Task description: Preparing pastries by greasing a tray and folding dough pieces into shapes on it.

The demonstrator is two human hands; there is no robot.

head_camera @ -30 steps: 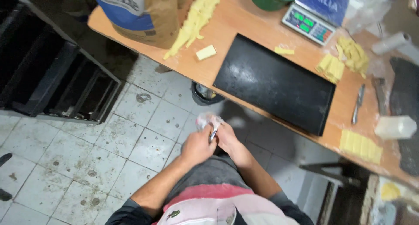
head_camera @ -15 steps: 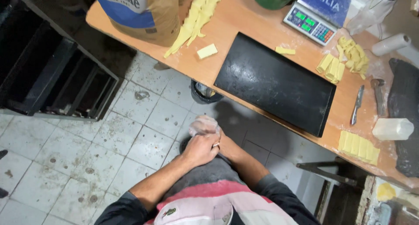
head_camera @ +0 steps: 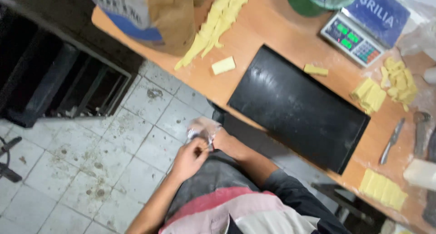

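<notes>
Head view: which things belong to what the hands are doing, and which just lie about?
In hand:
left hand
right hand
clear plastic glove, being pulled over the right hand

Lying about:
black tray
dough strips
scale
knife
paper sack

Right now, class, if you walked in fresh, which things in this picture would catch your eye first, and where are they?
The big black tray lies empty on the orange table, with pale yellow dough pieces scattered around it. Below the table edge, over the tiled floor, the left hand and right hand work together at a thin clear plastic glove. A digital scale sits beyond the tray.
</notes>
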